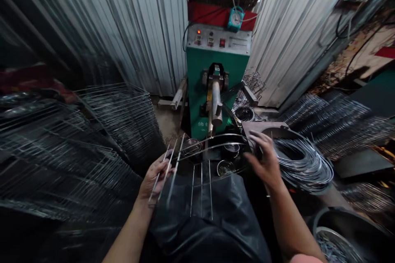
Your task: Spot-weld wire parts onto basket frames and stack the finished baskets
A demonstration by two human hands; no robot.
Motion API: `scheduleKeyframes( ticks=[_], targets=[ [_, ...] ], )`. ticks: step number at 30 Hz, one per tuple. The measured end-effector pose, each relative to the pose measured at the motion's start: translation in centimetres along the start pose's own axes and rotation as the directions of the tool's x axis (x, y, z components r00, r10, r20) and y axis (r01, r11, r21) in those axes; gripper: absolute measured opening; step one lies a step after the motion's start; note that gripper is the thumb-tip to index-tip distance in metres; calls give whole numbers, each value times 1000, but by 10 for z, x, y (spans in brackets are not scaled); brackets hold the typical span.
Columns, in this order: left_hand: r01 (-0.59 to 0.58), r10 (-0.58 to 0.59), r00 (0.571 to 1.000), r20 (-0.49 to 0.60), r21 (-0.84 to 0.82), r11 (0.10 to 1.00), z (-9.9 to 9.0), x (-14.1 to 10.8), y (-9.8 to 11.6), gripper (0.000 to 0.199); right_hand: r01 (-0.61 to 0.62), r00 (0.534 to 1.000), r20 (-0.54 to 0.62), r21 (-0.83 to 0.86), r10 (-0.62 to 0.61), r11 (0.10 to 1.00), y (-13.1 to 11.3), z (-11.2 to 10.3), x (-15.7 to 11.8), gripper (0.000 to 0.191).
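Observation:
My left hand (pixel 158 174) is closed round a wire frame (pixel 176 160) made of thin metal rods, with curved wires reaching right below the machine's arm. My right hand (pixel 263 157) is slightly blurred, its fingers and thumb apart with nothing between them. It hovers at the right end of the frame, beside a flat plate (pixel 248 128) and a big coil of wire rings (pixel 305 164). Straight ahead stands a green machine (pixel 197 86) with a cylindrical metal arm (pixel 216 100) pointing toward me. Dark cloth (pixel 212 201) covers my lap, and several thin rods cross over it.
Tall stacks of wire grids (pixel 120 111) fill the left side. Small round bowls (pixel 225 167) sit under the machine's arm. Bundles of wire rings (pixel 333 119) lie at the right, with a tub (pixel 354 222) of small metal pieces lower down. Corrugated metal sheeting (pixel 148 20) stands behind.

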State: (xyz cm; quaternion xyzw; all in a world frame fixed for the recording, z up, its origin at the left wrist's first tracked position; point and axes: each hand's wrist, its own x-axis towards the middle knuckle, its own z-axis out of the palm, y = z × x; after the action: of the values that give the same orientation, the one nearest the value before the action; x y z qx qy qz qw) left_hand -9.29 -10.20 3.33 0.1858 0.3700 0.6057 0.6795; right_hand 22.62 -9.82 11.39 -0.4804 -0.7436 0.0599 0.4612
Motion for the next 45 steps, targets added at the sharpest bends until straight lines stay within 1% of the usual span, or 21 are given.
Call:
scheduleKeyframes(
  ticks=[2,4,6,8,10,12,15,20,22,23,25,26,27,29,30,32,35,38,41,43,45],
  targets=[
    [35,-43,998,-56,-134,990,-11,-12,3,43,-128,992,16,122,127,984,13,-14,-19,42],
    [112,-131,990,-50,-286,952,-17,-20,-4,42,-200,963,214,155,165,967,27,-15,-48,46],
    [221,-249,968,-18,-400,889,-19,-26,-20,43,-195,899,419,128,125,972,35,-4,-84,53],
    [318,-363,932,-12,-454,832,-19,-30,-38,41,-190,833,542,101,106,977,34,10,-120,50],
    [392,-462,886,-40,-469,792,-18,-34,-54,37,-210,793,598,94,114,973,29,21,-149,34],
    [431,-529,842,-106,-459,777,-16,-37,-65,30,-234,775,620,100,123,967,21,24,-168,30],
    [474,-573,802,-167,-406,782,-14,-39,-76,25,-240,790,598,100,134,966,9,16,-177,33],
    [517,-544,839,-4,-303,800,-15,-32,-89,45,-353,871,431,223,233,909,-8,19,-164,36],
    [550,-548,834,56,-155,821,-19,-30,-92,48,-450,872,350,296,343,843,-10,30,-154,36],
    [540,-539,842,37,-39,841,-20,-31,-93,49,-491,862,314,329,397,807,-9,36,-149,36],
    [370,-362,929,-77,217,903,-21,-35,-92,46,-537,843,274,386,463,750,-8,48,-138,35],
    [219,-188,974,-123,338,915,-18,-39,-89,42,-545,839,272,407,472,734,-8,53,-132,35],
    [56,4,991,-134,438,897,-13,-43,-86,38,-547,837,280,420,470,724,-8,58,-127,34],
    [-196,271,961,-58,548,813,4,-50,-78,34,-540,841,306,438,446,718,-11,68,-118,33],
    [-263,319,948,-1,564,783,15,-52,-75,36,-534,845,318,445,431,719,-13,74,-115,33],
    [-323,347,935,71,573,753,37,-52,-69,46,-527,848,330,456,414,717,-18,84,-111,33],
    [-347,390,919,59,591,728,56,-43,-67,60,-533,840,375,435,392,726,-19,92,-107,34],
    [-334,407,913,25,617,712,53,-32,-71,60,-522,827,433,351,360,777,-5,77,-97,32],
    [-274,337,941,22,631,726,41,-27,-76,60,-485,870,241,256,431,836,19,50,-76,25],
    [-243,288,957,39,653,718,37,-29,-78,62,-418,907,140,183,397,890,35,36,-58,20],
    [-217,244,968,57,683,698,37,-33,-79,65,-306,933,233,116,274,945,48,33,-41,17]
  ],
)
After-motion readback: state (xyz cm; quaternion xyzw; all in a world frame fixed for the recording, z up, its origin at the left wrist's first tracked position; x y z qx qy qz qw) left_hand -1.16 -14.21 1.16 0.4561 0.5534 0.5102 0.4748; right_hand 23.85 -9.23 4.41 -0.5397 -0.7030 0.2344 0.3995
